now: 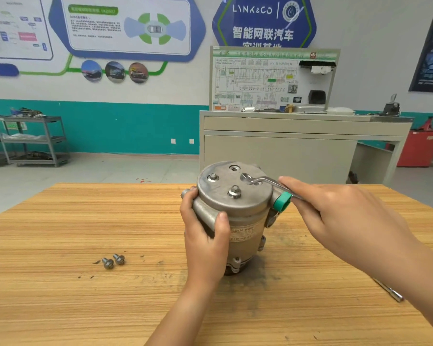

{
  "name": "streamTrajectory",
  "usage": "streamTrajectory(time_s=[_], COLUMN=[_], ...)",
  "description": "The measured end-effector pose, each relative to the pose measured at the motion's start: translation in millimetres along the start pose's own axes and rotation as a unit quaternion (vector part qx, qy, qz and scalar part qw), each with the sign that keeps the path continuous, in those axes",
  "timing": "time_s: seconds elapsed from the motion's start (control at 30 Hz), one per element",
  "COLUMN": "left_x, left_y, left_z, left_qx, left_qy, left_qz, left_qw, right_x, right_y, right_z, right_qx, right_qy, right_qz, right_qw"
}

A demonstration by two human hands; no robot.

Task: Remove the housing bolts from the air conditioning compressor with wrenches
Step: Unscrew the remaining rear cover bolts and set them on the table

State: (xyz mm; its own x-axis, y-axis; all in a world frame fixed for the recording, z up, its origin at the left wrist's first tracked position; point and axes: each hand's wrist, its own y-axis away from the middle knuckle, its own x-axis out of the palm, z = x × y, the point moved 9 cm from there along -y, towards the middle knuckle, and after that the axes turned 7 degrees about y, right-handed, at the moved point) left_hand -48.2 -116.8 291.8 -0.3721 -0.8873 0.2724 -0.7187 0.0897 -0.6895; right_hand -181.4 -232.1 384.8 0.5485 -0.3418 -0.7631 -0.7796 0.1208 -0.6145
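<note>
Wood-grain table [60,221], one compressor on it, two hands working. Left to right:

- Far left, by the wall: one grey shelf cart [30,141], three tiers, clutter on top.
- Table, left of centre: two loose bolts [113,260] lying side by side, nearly touching, well apart from the compressor.
- left hand [205,236]: wrapped round the left flank of the compressor, thumb in front, fingers curled over a side lug. Firm clamp on the body.
- compressor [238,211]: stands on end near the table middle, flat round end plate facing up. Two seated bolts [234,191] visible in the plate, one front, one back-left. One open port hole [234,168] at the rear. One green cap [281,201] on the right-side fitting.
- wrench [268,182]: one, offset ring type. Ring end sits flat on the plate's right side; can't tell whether a bolt head is under it.
- right hand [335,211]: grips the wrench shank, fingers closed over it, fingertip pointing along it toward the ring.
- Table, far right: one more slim metal tool [388,290] lying loose, partly hidden by the right forearm.
- Behind: one wiring training board [273,81] on a grey cabinet, one red bin [420,146] at right.
</note>
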Motion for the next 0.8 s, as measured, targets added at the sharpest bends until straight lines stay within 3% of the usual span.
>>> streamTrajectory(time_s=[0.33, 0.63, 0.8], left_x=[-0.6, 3.1, 2.0], left_y=[2.5, 2.8, 2.3], left_z=[0.1, -2.5, -0.7], left_qx=[0.004, 0.023, 0.018], left_qy=[-0.002, -0.017, -0.012], left_qz=[-0.007, -0.005, -0.005], left_qw=[1.000, 1.000, 1.000], right_x=[9.9, 0.5, 1.9], right_y=[-3.5, -5.1, -1.1], right_z=[15.6, 36.2, 51.0], right_qx=[-0.001, -0.022, -0.029], right_qy=[0.070, 0.220, 0.222], right_qz=[0.045, 0.106, 0.142], right_qw=[0.997, 0.969, 0.964])
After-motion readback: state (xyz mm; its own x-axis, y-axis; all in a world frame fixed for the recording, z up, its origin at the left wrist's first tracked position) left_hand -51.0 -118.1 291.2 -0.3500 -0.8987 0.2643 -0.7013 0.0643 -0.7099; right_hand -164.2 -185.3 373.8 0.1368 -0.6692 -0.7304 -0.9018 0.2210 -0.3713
